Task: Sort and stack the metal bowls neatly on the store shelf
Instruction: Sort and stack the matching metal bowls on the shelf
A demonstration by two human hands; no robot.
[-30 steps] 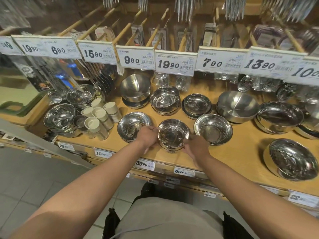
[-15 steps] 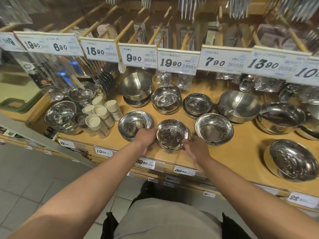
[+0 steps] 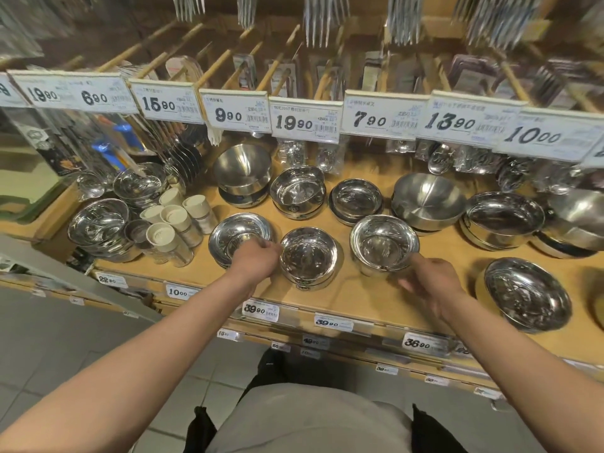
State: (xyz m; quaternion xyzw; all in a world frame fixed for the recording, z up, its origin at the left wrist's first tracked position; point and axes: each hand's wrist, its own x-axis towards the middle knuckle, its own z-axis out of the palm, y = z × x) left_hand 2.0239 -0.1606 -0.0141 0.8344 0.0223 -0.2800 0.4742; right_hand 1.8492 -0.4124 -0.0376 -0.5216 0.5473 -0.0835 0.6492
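Metal bowls (image 3: 308,256): left hand (image 3: 255,261) fingers hidden; right hand (image 3: 431,282) fingers blurred, unclear.

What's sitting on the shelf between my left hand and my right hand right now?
In the head view, one small stack of metal bowls stands between the left hand and the right hand, with bare wooden shelf beside it.
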